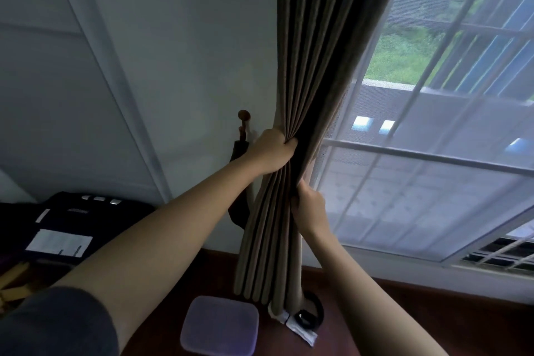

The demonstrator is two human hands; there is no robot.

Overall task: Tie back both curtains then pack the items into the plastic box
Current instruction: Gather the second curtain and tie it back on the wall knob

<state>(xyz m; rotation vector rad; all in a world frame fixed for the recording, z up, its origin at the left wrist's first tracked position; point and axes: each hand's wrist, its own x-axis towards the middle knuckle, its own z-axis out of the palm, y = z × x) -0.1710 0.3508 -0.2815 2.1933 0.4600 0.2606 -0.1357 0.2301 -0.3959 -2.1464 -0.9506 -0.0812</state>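
A brown pleated curtain hangs gathered beside the window. My left hand grips the bunched folds from the left at mid height. My right hand pinches the curtain's right edge just below it. A dark tie-back strap hangs from a round wooden wall hook directly left of the curtain, partly hidden behind my left arm. On the floor below stands a translucent purple plastic box with its lid on. Beside it lie a black round item and a white packet.
A sheer white curtain covers the window to the right. A dark bag or case with white labels sits at the left against the white wall. The floor is dark red-brown wood.
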